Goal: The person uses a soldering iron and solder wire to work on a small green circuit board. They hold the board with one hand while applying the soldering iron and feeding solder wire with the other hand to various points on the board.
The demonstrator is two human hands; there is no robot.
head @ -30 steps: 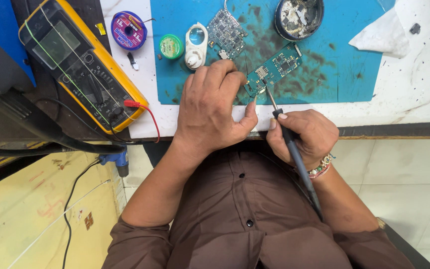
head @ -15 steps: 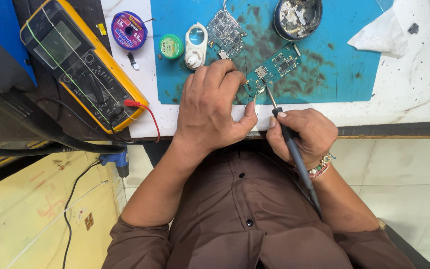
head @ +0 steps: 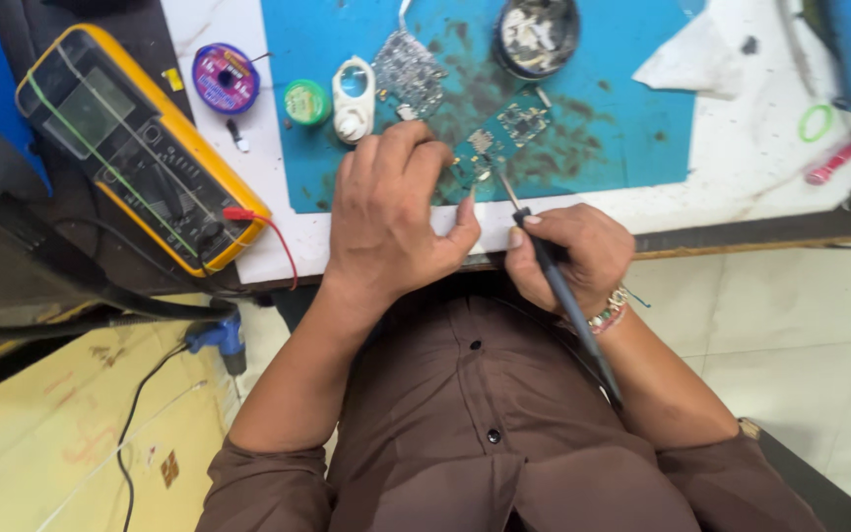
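Note:
A small green circuit board [head: 504, 133] lies on a stained blue work mat [head: 622, 118] near the table's front edge. My left hand [head: 391, 217] rests palm down on the mat, its fingertips pressing the board's left end. My right hand [head: 573, 251] grips a dark soldering iron [head: 558, 286] like a pen. The iron's thin metal tip touches the board just right of my left fingers. Its handle runs back over my wrist toward my lap.
A yellow multimeter [head: 135, 153] with a red lead lies at the left. A purple wire spool [head: 226, 77], a green round tin [head: 305, 101], a white magnifier [head: 354, 97], a second board [head: 409, 71] and a dark round dish [head: 537, 34] sit behind. Crumpled tissue [head: 691, 59] lies right.

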